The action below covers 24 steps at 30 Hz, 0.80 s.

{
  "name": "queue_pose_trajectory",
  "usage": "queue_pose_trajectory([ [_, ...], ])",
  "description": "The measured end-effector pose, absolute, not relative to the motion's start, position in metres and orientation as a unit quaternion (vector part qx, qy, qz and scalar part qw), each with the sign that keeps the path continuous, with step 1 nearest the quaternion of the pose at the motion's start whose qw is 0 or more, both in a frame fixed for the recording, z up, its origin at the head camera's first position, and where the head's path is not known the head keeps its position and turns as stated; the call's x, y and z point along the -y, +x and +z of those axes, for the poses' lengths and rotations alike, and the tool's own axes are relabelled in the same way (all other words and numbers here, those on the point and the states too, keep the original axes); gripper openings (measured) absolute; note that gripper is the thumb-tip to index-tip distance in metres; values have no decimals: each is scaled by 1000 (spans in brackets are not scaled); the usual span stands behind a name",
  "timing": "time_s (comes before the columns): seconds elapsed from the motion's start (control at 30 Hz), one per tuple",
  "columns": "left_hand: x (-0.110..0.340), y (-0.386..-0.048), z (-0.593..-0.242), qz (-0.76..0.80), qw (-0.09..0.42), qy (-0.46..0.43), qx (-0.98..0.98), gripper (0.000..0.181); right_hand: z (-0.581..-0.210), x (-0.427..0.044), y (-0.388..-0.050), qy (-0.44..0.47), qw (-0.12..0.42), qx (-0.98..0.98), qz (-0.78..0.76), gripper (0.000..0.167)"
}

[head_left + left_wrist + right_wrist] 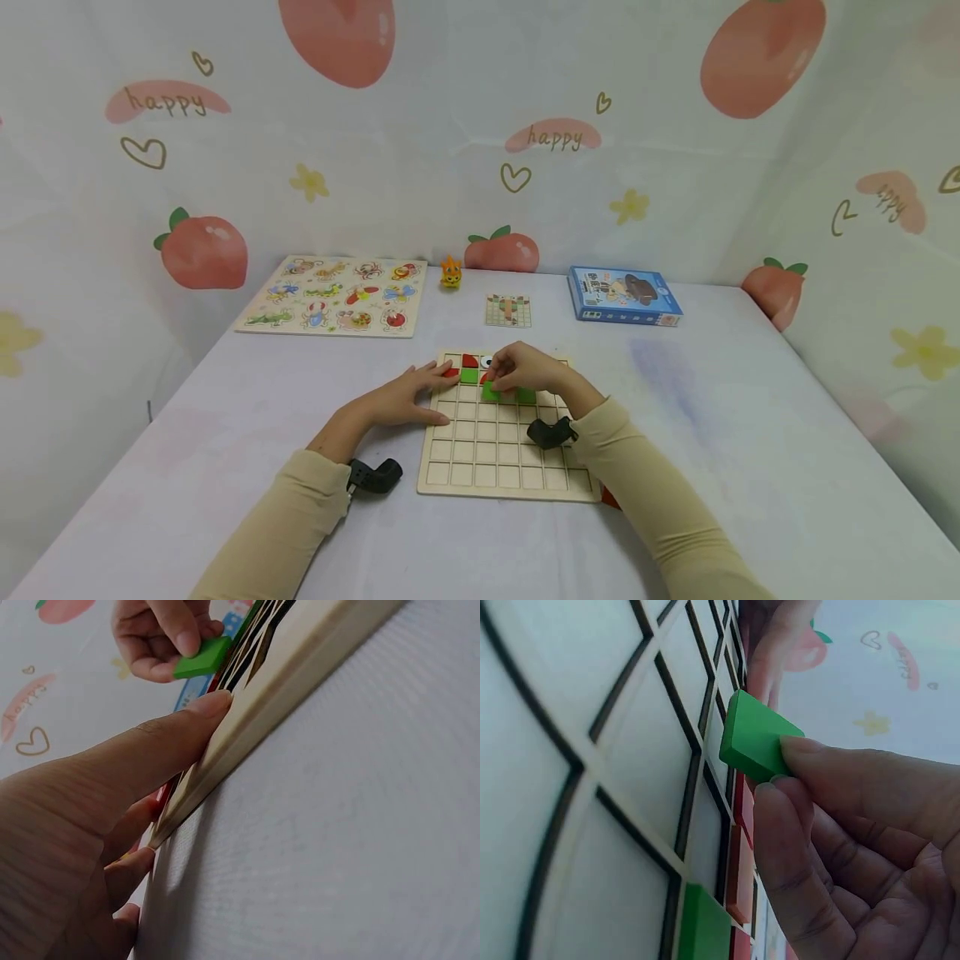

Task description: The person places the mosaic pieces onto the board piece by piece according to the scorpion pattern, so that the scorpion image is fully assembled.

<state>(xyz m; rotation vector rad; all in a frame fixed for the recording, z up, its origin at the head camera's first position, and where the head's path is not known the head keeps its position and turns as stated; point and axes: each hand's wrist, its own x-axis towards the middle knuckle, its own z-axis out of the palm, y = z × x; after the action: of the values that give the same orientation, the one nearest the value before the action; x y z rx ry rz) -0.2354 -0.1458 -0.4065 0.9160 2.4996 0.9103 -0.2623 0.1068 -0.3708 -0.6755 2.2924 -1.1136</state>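
Note:
A light wooden grid board (487, 454) lies on the table before me. My left hand (405, 396) rests on its left edge with fingers spread, the thumb on the rim in the left wrist view. Between thumb and fingertips, my right hand (536, 369) pinches a green square tile (757, 739), tilted and held just off the board. Several pieces sit in the upper rows: a red rounded piece (470, 361), a green tile (468, 376), an eye piece (487, 362) and another green tile (527, 397). My right hand hides part of those rows.
Behind the board lies a small pattern card (508, 310). An insect picture board (345, 300) is at back left, a small orange toy (451, 273) beside it, a blue box (626, 296) at back right. Something red (610, 497) shows under my right forearm.

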Motion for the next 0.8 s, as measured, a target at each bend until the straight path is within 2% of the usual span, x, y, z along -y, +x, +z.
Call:
queue_pose_trajectory([
  [0.33, 146, -235, -406, 317, 163, 322, -877, 72, -375, -103, -262, -242, 245, -849, -401, 10],
  [0.8, 146, -235, -405, 311, 163, 324, -879, 72, -374, -100, -258, -254, 200, -870, -372, 11],
])
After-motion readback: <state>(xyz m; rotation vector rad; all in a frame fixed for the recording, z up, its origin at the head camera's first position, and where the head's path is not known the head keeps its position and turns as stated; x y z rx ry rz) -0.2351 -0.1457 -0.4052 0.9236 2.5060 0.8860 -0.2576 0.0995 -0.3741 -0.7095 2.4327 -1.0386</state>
